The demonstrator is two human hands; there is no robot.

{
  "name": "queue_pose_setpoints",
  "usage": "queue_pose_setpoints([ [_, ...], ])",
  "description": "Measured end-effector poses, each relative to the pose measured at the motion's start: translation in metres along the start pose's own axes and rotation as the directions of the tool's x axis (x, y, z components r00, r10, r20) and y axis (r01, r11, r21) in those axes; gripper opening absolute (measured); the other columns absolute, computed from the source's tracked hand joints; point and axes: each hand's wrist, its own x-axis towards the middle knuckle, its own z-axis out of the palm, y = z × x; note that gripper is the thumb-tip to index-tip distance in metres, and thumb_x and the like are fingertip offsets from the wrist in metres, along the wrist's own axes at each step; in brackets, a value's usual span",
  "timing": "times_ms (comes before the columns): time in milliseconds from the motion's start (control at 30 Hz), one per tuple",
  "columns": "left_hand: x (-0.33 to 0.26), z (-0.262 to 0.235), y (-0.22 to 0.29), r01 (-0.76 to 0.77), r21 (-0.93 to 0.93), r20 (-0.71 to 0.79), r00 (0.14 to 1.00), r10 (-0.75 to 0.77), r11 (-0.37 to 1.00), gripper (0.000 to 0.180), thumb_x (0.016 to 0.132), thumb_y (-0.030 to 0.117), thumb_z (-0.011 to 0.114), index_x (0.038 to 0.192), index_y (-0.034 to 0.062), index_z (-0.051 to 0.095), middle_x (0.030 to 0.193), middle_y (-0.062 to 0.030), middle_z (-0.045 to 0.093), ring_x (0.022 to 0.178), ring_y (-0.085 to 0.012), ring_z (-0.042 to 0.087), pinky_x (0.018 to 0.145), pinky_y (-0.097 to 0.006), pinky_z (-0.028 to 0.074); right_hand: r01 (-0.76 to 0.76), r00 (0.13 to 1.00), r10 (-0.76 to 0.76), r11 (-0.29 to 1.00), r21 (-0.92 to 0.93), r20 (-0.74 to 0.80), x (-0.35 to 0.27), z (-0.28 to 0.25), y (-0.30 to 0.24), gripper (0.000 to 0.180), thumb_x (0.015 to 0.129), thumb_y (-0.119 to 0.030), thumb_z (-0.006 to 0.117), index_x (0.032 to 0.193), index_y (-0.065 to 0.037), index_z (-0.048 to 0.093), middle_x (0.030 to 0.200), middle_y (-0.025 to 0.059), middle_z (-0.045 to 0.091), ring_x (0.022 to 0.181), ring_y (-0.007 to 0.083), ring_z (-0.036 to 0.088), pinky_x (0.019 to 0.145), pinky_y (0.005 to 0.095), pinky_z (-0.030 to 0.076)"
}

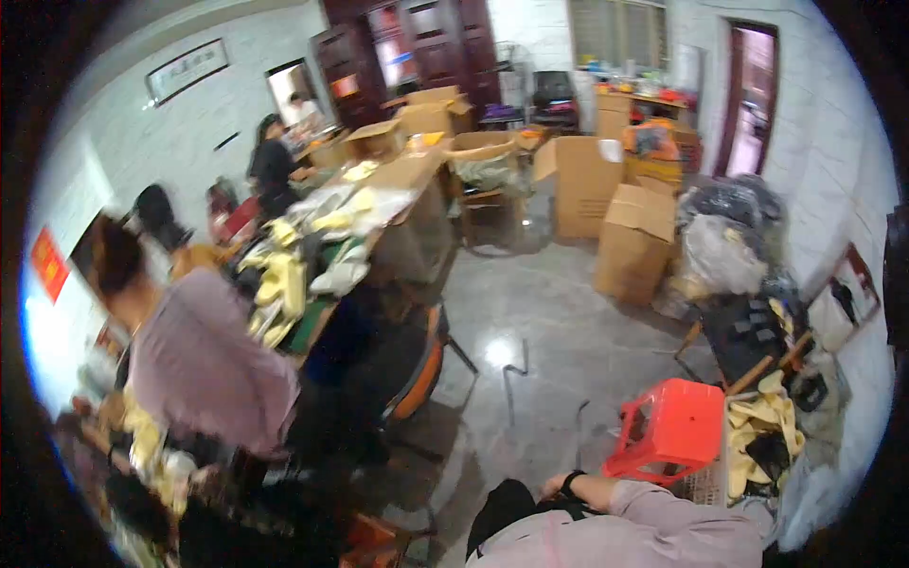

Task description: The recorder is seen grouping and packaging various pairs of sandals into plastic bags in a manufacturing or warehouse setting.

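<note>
My right hand (554,487) rests low in the view, near my dark-clad knee (507,506). Its forearm wears a pale pink sleeve and a black wristband (571,483). The fingers are small, blurred and partly hidden, so I cannot make out whether they hold anything. Close by on the right stands a red plastic stool (677,421). Beyond that stool, pale yellow pieces (760,431) that look like fabric or foam are heaped with something black. My left hand does not show.
A long table (402,175) strewn with yellow and white pieces runs along the left. A person in pink (204,364) sits beside it, and others are farther back. Cardboard boxes (636,241) and stuffed plastic bags (724,251) stand right of the grey tiled floor (530,303). An orange-edged chair (417,379) is near the table.
</note>
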Motion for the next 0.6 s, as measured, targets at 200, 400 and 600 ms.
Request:
queue_pose_setpoints([
  [200,0.172,-0.016,0.051,-0.147,-0.137,0.026,0.988,0.152,0.980,0.034,0.092,0.025,0.045,0.118,0.0045,0.055,0.121,-0.0158,0.053,0.106,-0.0308,0.051,0.090,-0.044,0.041,0.340,0.927,-0.300,0.926,0.163,-0.228,-0.097,-0.144,-0.002,0.045,0.084,-0.037,0.052,0.110,-0.001,0.059,0.104,0.0135,0.064,0.089,0.0239,0.057,0.072,0.0393,0.048],
  [400,0.378,-0.070,0.149,-0.305,-0.287,0.145,0.923,0.356,0.908,0.033,0.092,0.023,0.045,0.118,0.0056,0.055,0.121,-0.0156,0.052,0.105,-0.0309,0.050,0.090,-0.045,0.041,0.178,0.865,0.042,0.906,0.383,-0.500,0.047,-0.176,0.211,0.035,0.079,-0.024,0.050,0.103,-0.002,0.063,0.093,0.0107,0.066,0.079,0.0214,0.058,0.063,0.0391,0.047],
  [600,0.464,-0.198,0.364,-0.708,-0.126,-0.381,0.681,0.625,0.695,0.033,0.091,0.016,0.044,0.117,-0.0043,0.051,0.122,-0.0169,0.050,0.117,-0.0270,0.045,0.100,-0.036,0.033,-0.178,0.713,0.517,0.787,0.591,-0.473,0.034,-0.226,0.301,0.030,0.074,-0.016,0.049,0.093,-0.001,0.066,0.101,0.0176,0.065,0.088,0.0285,0.063,0.075,0.0432,0.048],
])
